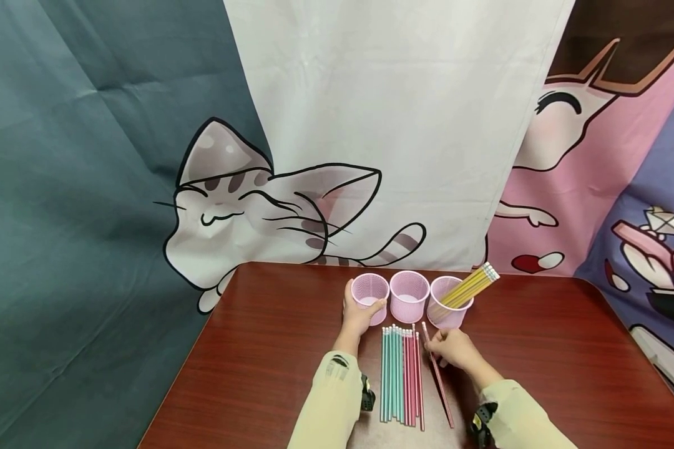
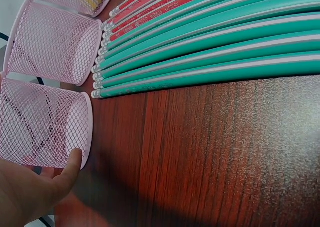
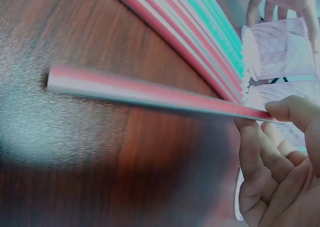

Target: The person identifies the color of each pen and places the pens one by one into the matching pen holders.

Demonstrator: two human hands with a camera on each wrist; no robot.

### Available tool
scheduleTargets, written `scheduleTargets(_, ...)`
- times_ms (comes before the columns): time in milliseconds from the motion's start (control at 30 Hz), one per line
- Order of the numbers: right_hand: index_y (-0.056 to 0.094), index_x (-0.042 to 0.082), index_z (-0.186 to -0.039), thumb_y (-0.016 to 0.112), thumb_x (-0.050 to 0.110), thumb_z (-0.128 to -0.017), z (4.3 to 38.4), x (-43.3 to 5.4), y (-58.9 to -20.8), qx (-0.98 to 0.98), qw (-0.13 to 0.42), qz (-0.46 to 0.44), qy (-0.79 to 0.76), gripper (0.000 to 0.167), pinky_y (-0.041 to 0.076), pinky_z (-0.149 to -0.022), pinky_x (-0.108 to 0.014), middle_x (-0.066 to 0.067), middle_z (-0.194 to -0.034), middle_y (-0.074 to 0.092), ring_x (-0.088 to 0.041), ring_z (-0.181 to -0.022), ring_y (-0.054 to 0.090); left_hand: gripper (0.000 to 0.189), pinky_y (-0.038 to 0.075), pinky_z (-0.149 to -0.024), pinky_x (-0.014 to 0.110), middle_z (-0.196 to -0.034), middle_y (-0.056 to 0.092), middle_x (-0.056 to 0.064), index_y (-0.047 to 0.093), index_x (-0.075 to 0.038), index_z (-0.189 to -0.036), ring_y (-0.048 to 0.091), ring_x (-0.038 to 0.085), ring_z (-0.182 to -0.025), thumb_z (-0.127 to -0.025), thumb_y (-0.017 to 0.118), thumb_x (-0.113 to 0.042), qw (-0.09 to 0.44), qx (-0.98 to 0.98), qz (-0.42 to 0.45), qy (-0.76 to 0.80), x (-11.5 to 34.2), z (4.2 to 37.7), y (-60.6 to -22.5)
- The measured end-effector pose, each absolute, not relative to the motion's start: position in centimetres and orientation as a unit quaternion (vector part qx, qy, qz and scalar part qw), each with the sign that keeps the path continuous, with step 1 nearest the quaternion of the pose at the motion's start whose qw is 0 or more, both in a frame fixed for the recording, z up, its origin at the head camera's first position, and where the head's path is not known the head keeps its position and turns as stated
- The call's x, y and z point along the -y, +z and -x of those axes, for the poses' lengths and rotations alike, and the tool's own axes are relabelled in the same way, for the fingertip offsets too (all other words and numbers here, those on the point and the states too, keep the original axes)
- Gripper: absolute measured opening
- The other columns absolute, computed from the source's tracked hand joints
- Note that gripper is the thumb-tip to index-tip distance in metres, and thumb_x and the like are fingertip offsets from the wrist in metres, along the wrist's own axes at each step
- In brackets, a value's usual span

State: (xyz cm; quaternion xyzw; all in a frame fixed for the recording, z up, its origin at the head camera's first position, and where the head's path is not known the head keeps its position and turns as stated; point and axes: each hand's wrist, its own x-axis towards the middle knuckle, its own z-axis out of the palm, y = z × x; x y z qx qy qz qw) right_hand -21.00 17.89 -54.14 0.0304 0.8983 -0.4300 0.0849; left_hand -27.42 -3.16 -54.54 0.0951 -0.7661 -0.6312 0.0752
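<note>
Three pink mesh pencil cups stand side by side at the back of the table. My left hand (image 1: 357, 317) grips the left cup (image 1: 377, 315), its thumb lying along the near side; the left wrist view shows the thumb (image 2: 70, 173) against the mesh. My right hand (image 1: 456, 349) pinches a red pencil (image 1: 441, 390) near its eraser end, between thumb and fingers. That pencil slants apart from a row of teal pencils (image 1: 392, 374) and red pencils (image 1: 410, 380) lying parallel, erasers toward the cups. In the right wrist view, the pinched pencil (image 3: 140, 89) points away from the fingers.
Several yellow pencils (image 1: 468, 288) lean to the right in the right cup (image 1: 447, 320), eraser ends up. The middle cup (image 1: 409, 312) stands between the other two. A cartoon-printed curtain (image 1: 415, 125) hangs behind the table's (image 1: 561, 337) back edge.
</note>
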Motion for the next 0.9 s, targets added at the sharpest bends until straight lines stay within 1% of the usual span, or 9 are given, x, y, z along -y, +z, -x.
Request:
scheduleTargets(100, 0.058, 0.006, -0.066, 0.064, 0.007, -0.078, 21.1, -17.9, -53.7, -0.888, 0.087, -0.015, -0.451, 0.014, 0.050, -0.050, -0.034, -0.003, -0.057, 0.059, -0.021, -0.046, 0.059, 0.096, 0.030, -0.100, 0.050, -0.137, 0.037, 0.020, 0.029, -0.017, -0.142, 0.039, 0.036, -0.122, -0.064, 0.085, -0.020, 0.077, 0.766, -0.093, -0.632, 3.2, 27.4, -54.6)
scheduleTargets(233, 0.059, 0.004, -0.069, 0.063, 0.005, -0.080, 21.2, -18.0, -53.3, -0.880, 0.088, 0.001, -0.467, 0.012, 0.049, -0.048, -0.033, -0.004, -0.057, 0.059, -0.023, -0.047, 0.059, 0.096, 0.031, -0.100, 0.050, -0.136, 0.038, 0.020, 0.029, -0.017, -0.142, 0.039, 0.036, -0.121, -0.064, 0.085, -0.020, 0.079, 0.766, -0.093, -0.631, 3.2, 27.4, -54.6)
scheduleTargets(333, 0.061, 0.002, -0.071, 0.063, 0.005, -0.081, 21.2, -18.0, -52.9, -0.880, 0.088, 0.000, -0.467, 0.010, 0.047, -0.045, -0.030, -0.004, -0.057, 0.059, -0.022, -0.047, 0.059, 0.096, 0.031, -0.100, 0.050, -0.136, 0.038, 0.019, 0.029, -0.018, -0.142, 0.039, 0.035, -0.121, -0.064, 0.085, -0.020, 0.077, 0.765, -0.095, -0.632, 3.2, 27.4, -54.6)
scheduleTargets(433, 0.063, 0.000, -0.074, 0.063, 0.007, -0.081, 21.3, -17.9, -52.2, -0.881, 0.087, 0.001, -0.465, 0.010, 0.045, -0.046, -0.027, -0.003, -0.056, 0.058, -0.021, -0.048, 0.059, 0.096, 0.030, -0.100, 0.050, -0.136, 0.038, 0.019, 0.029, -0.018, -0.142, 0.039, 0.035, -0.121, -0.064, 0.085, -0.020, 0.075, 0.763, -0.098, -0.634, 3.2, 27.3, -54.5)
scheduleTargets(567, 0.063, -0.003, -0.077, 0.062, 0.005, -0.082, 21.5, -17.9, -51.3, -0.875, 0.079, 0.016, -0.478, 0.010, 0.045, -0.050, -0.027, -0.006, -0.058, 0.060, -0.026, -0.051, 0.060, 0.097, 0.031, -0.100, 0.050, -0.136, 0.039, 0.019, 0.030, -0.018, -0.142, 0.040, 0.036, -0.121, -0.063, 0.086, -0.020, 0.076, 0.764, -0.101, -0.633, 3.2, 27.3, -54.5)
scheduleTargets(667, 0.063, -0.004, -0.076, 0.064, 0.006, -0.082, 21.7, -17.9, -50.7, -0.871, 0.070, 0.027, -0.486, 0.011, 0.046, -0.051, -0.028, -0.008, -0.059, 0.062, -0.030, -0.052, 0.061, 0.097, 0.031, -0.099, 0.050, -0.135, 0.039, 0.020, 0.030, -0.018, -0.142, 0.040, 0.036, -0.120, -0.062, 0.086, -0.020, 0.078, 0.764, -0.102, -0.633, 3.2, 27.4, -54.5)
scheduleTargets(733, 0.063, -0.002, -0.075, 0.066, 0.008, -0.082, 21.9, -17.9, -50.4, -0.872, 0.066, 0.027, -0.484, 0.012, 0.046, -0.053, -0.027, -0.007, -0.058, 0.061, -0.030, -0.053, 0.061, 0.097, 0.031, -0.099, 0.050, -0.134, 0.039, 0.020, 0.031, -0.018, -0.141, 0.040, 0.036, -0.120, -0.062, 0.086, -0.019, 0.078, 0.763, -0.102, -0.634, 3.2, 27.4, -54.6)
scheduleTargets(900, 0.064, 0.000, -0.074, 0.066, 0.011, -0.082, 22.5, -18.0, -49.8, -0.880, 0.059, 0.034, -0.469, 0.014, 0.044, -0.051, -0.025, -0.007, -0.057, 0.061, -0.030, -0.054, 0.062, 0.097, 0.031, -0.099, 0.050, -0.134, 0.038, 0.021, 0.030, -0.018, -0.142, 0.040, 0.036, -0.119, -0.062, 0.086, -0.019, 0.078, 0.764, -0.099, -0.633, 3.2, 27.5, -54.6)
